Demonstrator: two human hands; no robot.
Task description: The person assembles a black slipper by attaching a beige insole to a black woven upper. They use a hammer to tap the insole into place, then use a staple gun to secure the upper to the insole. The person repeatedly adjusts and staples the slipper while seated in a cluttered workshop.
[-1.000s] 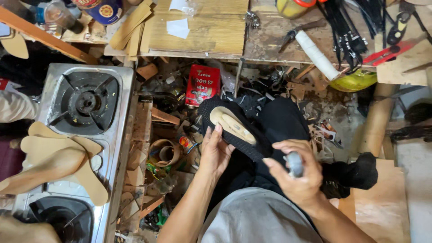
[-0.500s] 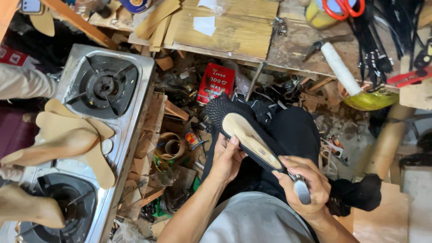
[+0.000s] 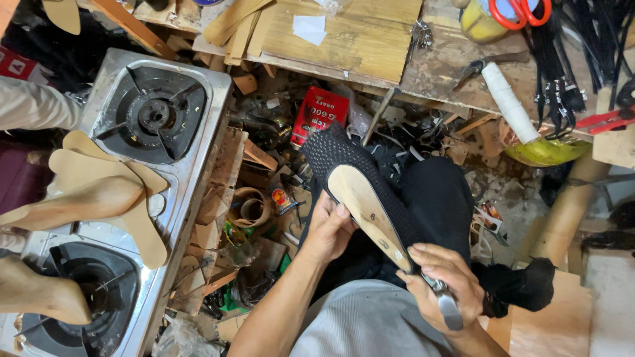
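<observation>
A shoe last with a tan insole (image 3: 368, 213) and a black mesh upper (image 3: 340, 152) stretched round it lies sole-up across my lap. My left hand (image 3: 329, 228) grips its left side near the middle. My right hand (image 3: 444, 287) is closed on a metal tool (image 3: 446, 305) at the heel end of the insole, fingers curled over the handle. The tool's working tip is hidden by my fingers.
A two-burner gas stove (image 3: 152, 116) stands at left with tan insoles (image 3: 135, 211) and wooden lasts (image 3: 40, 294) on it. Scraps, a red packet (image 3: 319, 114) and tape rolls litter the floor. The wooden bench (image 3: 370, 39) at top holds scissors, a white roll (image 3: 508, 102) and black straps.
The view has shifted, so the stove and clutter sit further right and down. My right hand has come down onto the heel end of the insole; my left hand keeps its grip.
</observation>
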